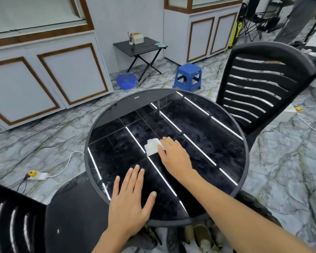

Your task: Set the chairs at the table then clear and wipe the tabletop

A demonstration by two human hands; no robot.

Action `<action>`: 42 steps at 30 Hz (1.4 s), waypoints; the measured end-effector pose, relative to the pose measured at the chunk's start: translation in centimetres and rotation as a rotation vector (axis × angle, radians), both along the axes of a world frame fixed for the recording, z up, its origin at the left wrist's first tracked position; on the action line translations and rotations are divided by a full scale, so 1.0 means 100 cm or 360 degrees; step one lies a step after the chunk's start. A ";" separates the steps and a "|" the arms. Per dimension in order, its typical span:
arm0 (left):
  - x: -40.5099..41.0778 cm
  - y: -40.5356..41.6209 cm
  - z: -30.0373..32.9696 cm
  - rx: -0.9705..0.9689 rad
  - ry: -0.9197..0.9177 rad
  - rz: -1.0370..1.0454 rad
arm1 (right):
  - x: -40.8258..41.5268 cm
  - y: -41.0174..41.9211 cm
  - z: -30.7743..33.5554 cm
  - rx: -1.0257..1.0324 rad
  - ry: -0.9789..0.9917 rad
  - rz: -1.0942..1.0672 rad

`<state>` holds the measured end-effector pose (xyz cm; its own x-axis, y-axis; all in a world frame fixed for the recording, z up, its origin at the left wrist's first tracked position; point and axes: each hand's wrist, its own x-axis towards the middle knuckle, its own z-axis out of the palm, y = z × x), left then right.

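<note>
A round black glossy table point(232, 136) fills the middle of the view. On its centre lies a folded white tissue point(151, 147). My right hand point(173, 154) presses flat on the tissue's right edge with straight fingers. My left hand point(130, 201) rests flat and spread on the near left part of the tabletop. One black slatted chair point(259, 88) stands at the table's far right. A second black chair point(26, 216) stands at the near left, its seat partly under the table's edge.
Beyond the table stand a blue plastic stool point(188, 76), a blue basin point(126, 80) on the floor and a small black folding table point(142, 47) with a tissue box. White cabinets line the back wall. A power strip point(37, 175) and cables lie on the marble floor at left.
</note>
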<state>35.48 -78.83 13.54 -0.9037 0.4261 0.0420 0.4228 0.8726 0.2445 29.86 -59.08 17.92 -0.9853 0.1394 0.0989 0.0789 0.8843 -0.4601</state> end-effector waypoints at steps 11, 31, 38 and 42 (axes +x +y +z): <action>0.038 0.099 0.022 0.0283 -0.0112 -0.0546 | 0.130 0.094 0.009 0.0018 0.0149 -0.0344; 0.053 0.144 0.006 0.0014 0.0080 -0.0545 | 0.321 0.110 -0.087 -0.0173 -0.0401 -0.0697; 0.053 0.144 0.005 -0.0004 0.0101 -0.0552 | 0.339 0.098 -0.122 -0.0061 -0.0762 -0.0652; 0.052 0.144 0.005 0.0052 0.0108 -0.0558 | 0.345 0.093 -0.121 -0.0283 -0.0693 -0.0781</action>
<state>40.69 -64.45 14.01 -0.6976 0.7071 0.1155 0.7112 0.6639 0.2313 64.38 -49.78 5.86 -0.7486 0.5577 -0.3584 0.6627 0.6127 -0.4307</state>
